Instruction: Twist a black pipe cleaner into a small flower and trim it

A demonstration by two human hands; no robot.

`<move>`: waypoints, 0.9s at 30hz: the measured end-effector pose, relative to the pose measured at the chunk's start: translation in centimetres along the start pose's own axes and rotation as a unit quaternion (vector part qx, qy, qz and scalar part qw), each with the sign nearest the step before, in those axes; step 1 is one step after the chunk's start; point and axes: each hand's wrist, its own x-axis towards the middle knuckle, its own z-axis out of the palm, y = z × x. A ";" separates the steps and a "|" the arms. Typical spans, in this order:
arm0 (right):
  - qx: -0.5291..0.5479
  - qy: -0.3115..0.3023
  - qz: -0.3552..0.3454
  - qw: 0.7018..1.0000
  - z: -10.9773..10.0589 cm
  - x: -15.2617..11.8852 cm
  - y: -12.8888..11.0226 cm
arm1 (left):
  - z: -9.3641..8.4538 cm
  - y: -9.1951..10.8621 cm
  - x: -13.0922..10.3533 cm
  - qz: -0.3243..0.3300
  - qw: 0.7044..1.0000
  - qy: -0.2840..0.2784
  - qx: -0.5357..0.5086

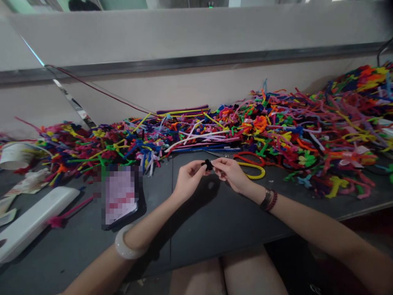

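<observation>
Between my two hands is a small, dark, rounded pipe-cleaner flower (208,164), held a little above the dark table (196,221). My left hand (190,177) pinches it from the left with thumb and forefinger. From the right, my right hand (231,173) grips its other side with closed fingertips. The fingers cover part of the piece. Just behind my right hand lie scissors with a red and a yellow handle loop (256,171); their blades point left.
A long heap of coloured pipe cleaners (276,131) lines the wall (196,86). Left of my hands lies a phone (123,196) with a blurred screen. A long white case (39,221), a pink pipe-cleaner piece (57,221) and a white cup (15,156) are farther left.
</observation>
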 end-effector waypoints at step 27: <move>-0.214 -0.023 -0.142 0.966 -0.2 -0.2 -1.0 | -0.5 0.1 0.1 0.014 0.997 -0.043 0.064</move>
